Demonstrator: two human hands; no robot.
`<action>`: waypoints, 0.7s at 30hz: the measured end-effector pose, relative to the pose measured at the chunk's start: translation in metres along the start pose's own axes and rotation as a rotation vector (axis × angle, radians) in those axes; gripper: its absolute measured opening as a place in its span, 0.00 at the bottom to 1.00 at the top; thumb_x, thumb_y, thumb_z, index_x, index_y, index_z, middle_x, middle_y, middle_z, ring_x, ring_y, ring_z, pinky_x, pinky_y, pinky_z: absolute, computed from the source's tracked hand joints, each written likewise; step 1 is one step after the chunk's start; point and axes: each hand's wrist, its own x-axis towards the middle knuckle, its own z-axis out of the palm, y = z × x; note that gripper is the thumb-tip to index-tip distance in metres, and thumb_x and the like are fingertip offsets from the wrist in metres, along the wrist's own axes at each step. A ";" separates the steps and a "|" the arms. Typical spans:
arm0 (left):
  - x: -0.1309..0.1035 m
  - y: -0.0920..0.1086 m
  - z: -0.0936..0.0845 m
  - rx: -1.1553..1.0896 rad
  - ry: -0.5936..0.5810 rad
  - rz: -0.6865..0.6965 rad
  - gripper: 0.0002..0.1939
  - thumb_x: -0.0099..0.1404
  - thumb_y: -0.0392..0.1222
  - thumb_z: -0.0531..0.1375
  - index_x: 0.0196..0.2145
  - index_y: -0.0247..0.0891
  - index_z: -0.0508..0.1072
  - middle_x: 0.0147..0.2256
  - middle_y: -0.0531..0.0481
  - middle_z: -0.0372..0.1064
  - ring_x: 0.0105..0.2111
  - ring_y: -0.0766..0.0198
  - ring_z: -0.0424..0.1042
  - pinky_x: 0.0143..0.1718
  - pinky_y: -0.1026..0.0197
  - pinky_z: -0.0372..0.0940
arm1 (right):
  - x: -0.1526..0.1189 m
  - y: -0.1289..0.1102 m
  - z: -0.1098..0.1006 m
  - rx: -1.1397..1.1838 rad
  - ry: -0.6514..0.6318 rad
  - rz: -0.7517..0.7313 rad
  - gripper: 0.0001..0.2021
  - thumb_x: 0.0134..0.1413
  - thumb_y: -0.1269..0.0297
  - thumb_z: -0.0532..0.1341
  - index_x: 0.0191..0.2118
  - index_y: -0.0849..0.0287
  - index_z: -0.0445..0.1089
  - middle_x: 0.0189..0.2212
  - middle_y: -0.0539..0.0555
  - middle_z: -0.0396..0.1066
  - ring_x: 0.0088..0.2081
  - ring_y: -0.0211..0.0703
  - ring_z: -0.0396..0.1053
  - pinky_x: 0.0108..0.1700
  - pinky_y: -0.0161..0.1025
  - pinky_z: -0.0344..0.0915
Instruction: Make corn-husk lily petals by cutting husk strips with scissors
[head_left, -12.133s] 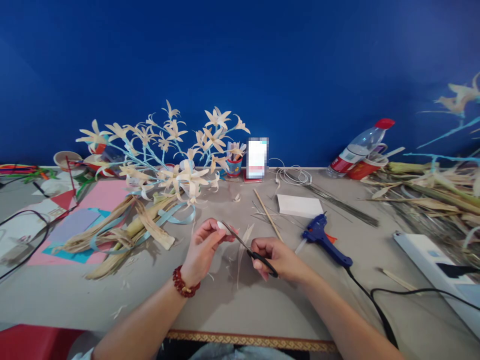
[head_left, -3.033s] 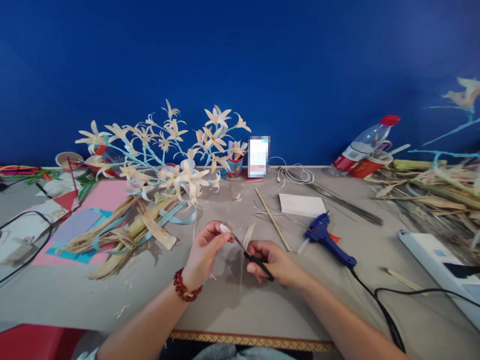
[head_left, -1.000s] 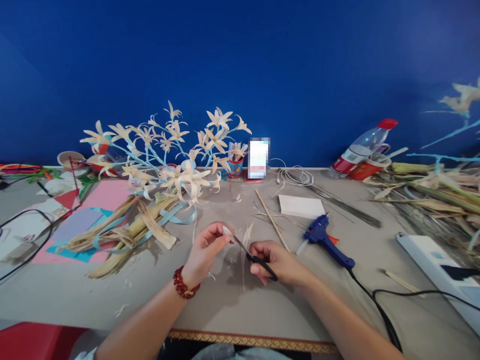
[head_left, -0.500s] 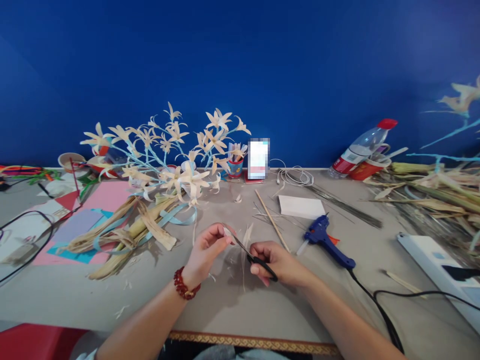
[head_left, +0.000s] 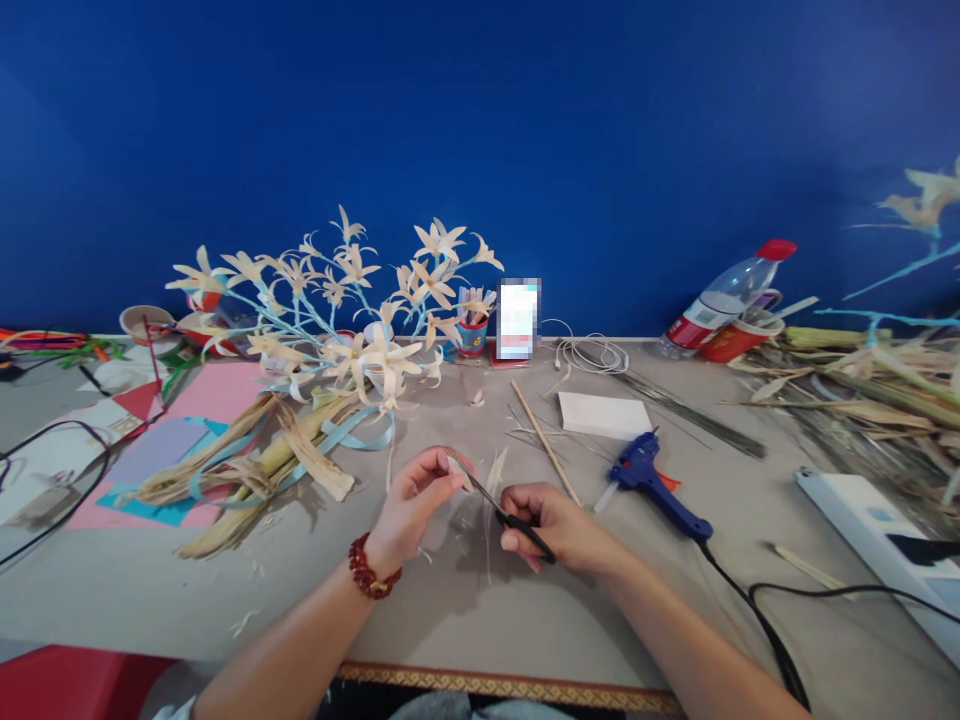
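Pinched in my left hand (head_left: pixel 415 503) is a small pale piece (head_left: pixel 460 478), thin like corn husk, mostly covered by the fingers. My right hand (head_left: pixel 551 525) grips scissors (head_left: pixel 526 536) by their black handles. Their blades point up and left and reach the pale piece at my left fingertips; I cannot tell if they are cutting into it. Under the blades, a loose pale husk strip (head_left: pixel 495 475) lies on the table, with small scraps around it.
Husk flowers (head_left: pixel 394 368) on blue stems stand at the back left, behind husk bundles (head_left: pixel 259 475) on coloured paper. On the right lie a wooden stick (head_left: pixel 546 440), a white block (head_left: pixel 604 414), a blue glue gun (head_left: pixel 660 490) with its cord, and a power strip (head_left: pixel 855 510).
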 end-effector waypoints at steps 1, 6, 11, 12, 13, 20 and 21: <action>0.000 0.000 0.000 0.001 -0.001 0.002 0.04 0.59 0.35 0.61 0.27 0.36 0.69 0.34 0.49 0.69 0.33 0.65 0.66 0.36 0.64 0.59 | 0.000 0.000 0.000 -0.006 0.000 -0.002 0.24 0.40 0.47 0.69 0.23 0.58 0.56 0.12 0.43 0.61 0.14 0.29 0.54 0.18 0.28 0.46; -0.001 0.000 -0.001 0.020 -0.009 0.013 0.04 0.60 0.35 0.60 0.27 0.36 0.69 0.34 0.49 0.68 0.33 0.66 0.65 0.36 0.64 0.59 | -0.001 0.001 -0.001 0.008 -0.027 -0.009 0.23 0.41 0.48 0.69 0.23 0.58 0.57 0.12 0.43 0.62 0.14 0.29 0.55 0.18 0.27 0.46; 0.000 0.000 -0.001 0.025 -0.020 -0.015 0.05 0.59 0.37 0.61 0.27 0.36 0.69 0.33 0.50 0.69 0.31 0.67 0.65 0.34 0.65 0.59 | -0.002 0.001 -0.003 0.030 -0.078 0.019 0.23 0.41 0.47 0.69 0.26 0.59 0.57 0.14 0.44 0.64 0.15 0.29 0.58 0.18 0.27 0.47; 0.000 0.000 -0.001 0.028 -0.028 -0.021 0.05 0.59 0.37 0.62 0.27 0.36 0.69 0.33 0.50 0.69 0.31 0.67 0.65 0.34 0.64 0.59 | -0.002 0.001 -0.004 0.029 -0.081 0.022 0.23 0.41 0.47 0.69 0.26 0.59 0.58 0.14 0.44 0.65 0.16 0.29 0.58 0.18 0.27 0.47; 0.000 0.000 0.000 0.033 -0.038 -0.025 0.05 0.59 0.37 0.62 0.27 0.36 0.70 0.33 0.50 0.69 0.31 0.67 0.65 0.34 0.64 0.59 | -0.002 0.000 -0.004 0.027 -0.081 0.024 0.24 0.40 0.47 0.69 0.26 0.59 0.58 0.14 0.44 0.65 0.16 0.29 0.58 0.18 0.27 0.47; -0.002 0.003 0.001 0.075 -0.060 -0.043 0.05 0.58 0.39 0.63 0.28 0.35 0.72 0.32 0.49 0.70 0.31 0.66 0.65 0.35 0.64 0.59 | -0.002 -0.002 -0.004 0.009 -0.057 0.024 0.22 0.41 0.49 0.69 0.25 0.59 0.58 0.14 0.44 0.64 0.15 0.29 0.56 0.18 0.27 0.47; -0.002 0.003 0.001 0.079 -0.053 -0.049 0.05 0.58 0.40 0.63 0.28 0.35 0.72 0.32 0.49 0.70 0.31 0.65 0.65 0.35 0.64 0.59 | -0.002 -0.001 -0.004 0.008 -0.049 0.025 0.22 0.41 0.49 0.69 0.25 0.59 0.58 0.14 0.44 0.63 0.15 0.29 0.56 0.18 0.27 0.47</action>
